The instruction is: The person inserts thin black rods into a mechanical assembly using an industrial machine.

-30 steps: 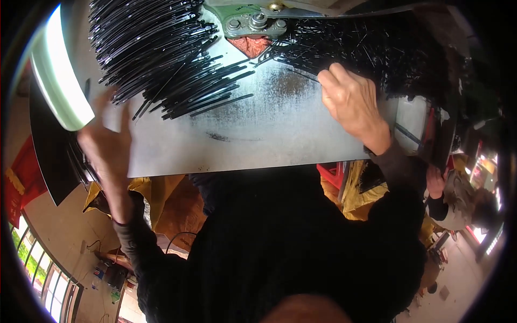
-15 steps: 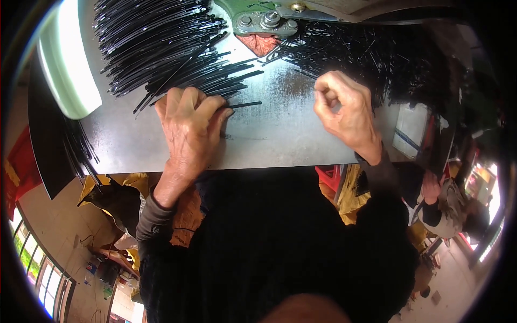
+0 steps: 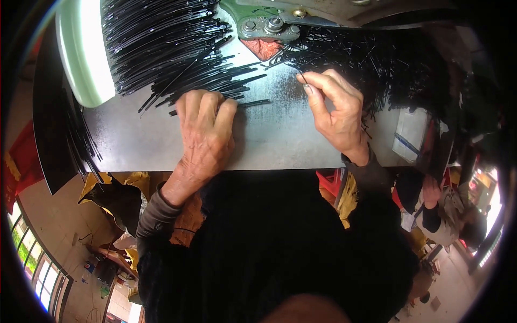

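Note:
My left hand point(image 3: 207, 129) rests knuckles up on a metal tabletop point(image 3: 269, 140), its fingers curled over a single black rod point(image 3: 254, 103) whose ends stick out on both sides. Just beyond it lies a large heap of similar black rods point(image 3: 167, 48). Over to the right, my right hand point(image 3: 339, 105) has thumb and forefinger pinched on a short, thin black strip point(image 3: 303, 78). Behind that hand spreads a tangled pile of thin black pieces point(image 3: 371, 59). What lies under the left palm is hidden.
A green machine part with bolts point(image 3: 269, 25) stands at the far middle, a reddish lump point(image 3: 262, 48) below it. A bright lamp point(image 3: 83, 54) hangs at the left. More rods point(image 3: 81, 132) overhang the left edge. Another person's hand point(image 3: 431, 192) shows at the right.
My left hand has moved a little right, its fingers curled further over the rod. The right hand has shifted slightly left and turned, so a thin black strip now shows at its fingertips.

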`<action>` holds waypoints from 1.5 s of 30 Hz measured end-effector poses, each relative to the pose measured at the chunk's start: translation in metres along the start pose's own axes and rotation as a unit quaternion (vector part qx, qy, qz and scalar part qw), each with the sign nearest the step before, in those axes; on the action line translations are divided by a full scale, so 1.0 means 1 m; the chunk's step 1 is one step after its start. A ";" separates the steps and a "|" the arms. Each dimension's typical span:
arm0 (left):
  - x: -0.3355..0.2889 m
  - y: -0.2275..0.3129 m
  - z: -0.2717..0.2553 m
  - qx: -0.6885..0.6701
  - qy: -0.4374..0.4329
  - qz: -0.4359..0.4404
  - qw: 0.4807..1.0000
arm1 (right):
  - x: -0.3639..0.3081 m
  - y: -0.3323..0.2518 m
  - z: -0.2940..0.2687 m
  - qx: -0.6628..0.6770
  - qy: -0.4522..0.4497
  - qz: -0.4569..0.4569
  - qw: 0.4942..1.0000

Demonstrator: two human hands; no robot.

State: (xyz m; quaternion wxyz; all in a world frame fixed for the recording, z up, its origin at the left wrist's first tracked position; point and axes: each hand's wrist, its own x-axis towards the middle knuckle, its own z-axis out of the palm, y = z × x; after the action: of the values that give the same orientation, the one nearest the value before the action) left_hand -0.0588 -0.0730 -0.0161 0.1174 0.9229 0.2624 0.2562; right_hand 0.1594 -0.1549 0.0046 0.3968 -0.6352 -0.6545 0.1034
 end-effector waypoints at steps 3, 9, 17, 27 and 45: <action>0.023 0.000 -0.013 -0.111 -0.001 -0.043 0.993 | 0.001 -0.008 0.009 0.137 0.023 0.091 0.986; 0.068 -0.013 0.002 -0.252 0.027 -0.101 0.962 | 0.017 -0.014 0.027 0.236 -0.014 0.190 0.953; 0.069 -0.017 0.013 -0.213 0.036 -0.077 0.973 | 0.030 -0.005 0.032 0.277 0.020 0.194 0.941; 0.069 -0.016 0.014 -0.197 0.053 -0.074 0.976 | 0.032 -0.003 0.033 0.284 0.019 0.198 0.938; 0.084 -0.016 0.008 -0.129 0.041 -0.021 0.991 | 0.047 -0.002 0.024 0.367 0.020 0.253 0.895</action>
State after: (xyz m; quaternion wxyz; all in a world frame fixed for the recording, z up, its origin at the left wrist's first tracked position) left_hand 0.0006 -0.0145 0.0062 0.2303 0.8830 0.2507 0.3230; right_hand 0.1482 -0.1033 0.0082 0.5757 -0.5902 -0.3789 0.4204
